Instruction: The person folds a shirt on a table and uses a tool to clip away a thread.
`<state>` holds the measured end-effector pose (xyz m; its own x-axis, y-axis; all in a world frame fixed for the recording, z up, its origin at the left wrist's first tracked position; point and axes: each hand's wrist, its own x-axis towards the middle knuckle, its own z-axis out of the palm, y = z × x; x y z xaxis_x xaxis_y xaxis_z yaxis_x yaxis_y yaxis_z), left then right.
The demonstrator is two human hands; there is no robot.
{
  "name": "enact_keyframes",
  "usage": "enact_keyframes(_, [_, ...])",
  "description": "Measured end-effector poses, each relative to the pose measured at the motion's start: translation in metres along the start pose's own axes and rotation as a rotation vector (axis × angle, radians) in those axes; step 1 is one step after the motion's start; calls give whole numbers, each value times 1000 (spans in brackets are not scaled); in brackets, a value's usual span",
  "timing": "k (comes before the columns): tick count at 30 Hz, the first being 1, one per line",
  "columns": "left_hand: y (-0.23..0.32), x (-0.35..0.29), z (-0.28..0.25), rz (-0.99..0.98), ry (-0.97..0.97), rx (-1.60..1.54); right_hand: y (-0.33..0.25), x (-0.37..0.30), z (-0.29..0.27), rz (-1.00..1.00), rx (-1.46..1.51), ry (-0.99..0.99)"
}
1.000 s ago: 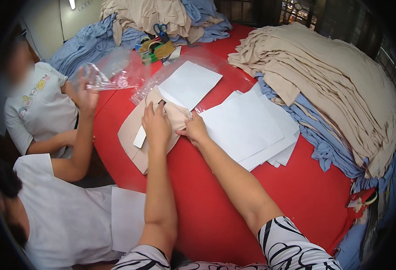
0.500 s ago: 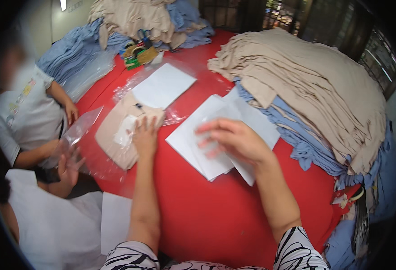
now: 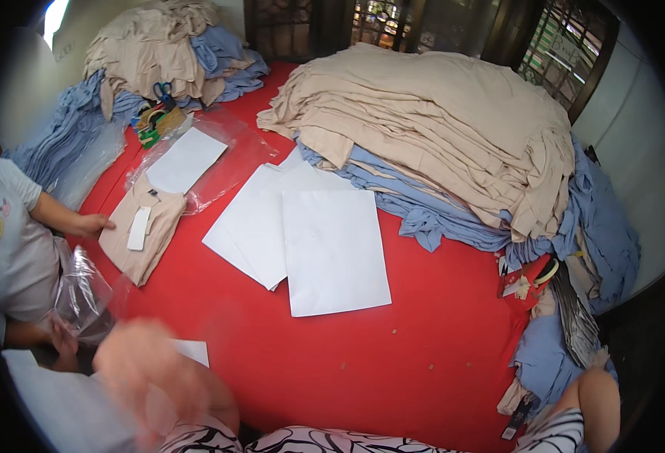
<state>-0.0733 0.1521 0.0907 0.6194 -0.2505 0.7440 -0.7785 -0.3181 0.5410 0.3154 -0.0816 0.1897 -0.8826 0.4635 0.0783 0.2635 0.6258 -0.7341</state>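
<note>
My left hand is raised at the lower left and smeared by motion, so its fingers cannot be read. Of my right arm, only the bent part shows at the lower right; the hand is out of view. A white sheet of paper lies mid-table, overlapping a fanned stack of white sheets. To its left lies a folded beige garment bearing a white tag. A co-worker's hand touches that garment's left edge, while a clear plastic bag hangs by the co-worker's other hand.
A tall pile of beige garments over blue ones fills the back right. More garments are heaped at the back left, near tape dispensers and scissors. Dark plastic packaging hangs at the red table's right edge.
The view has swung right. My left hand has come off the folded garment toward me; my right hand has left the papers and the picture. One sheet now lies squarely in front of the stack.
</note>
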Motion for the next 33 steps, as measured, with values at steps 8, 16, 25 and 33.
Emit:
enact_keyframes(8, [91, 74, 83, 558, -542, -152, -16, -21, 58, 330, 124, 203])
enact_keyframes(16, [62, 85, 116, 241, -297, -160, -38, -52, 86, 271, 65, 173])
enact_keyframes(25, [-33, 53, 187, -131, 33, -130, -56, -72, 97, 183, 97, 164])
enact_keyframes(33, [27, 90, 150, 33, 339, 34, -124, -91, 106, 216, 135, 206])
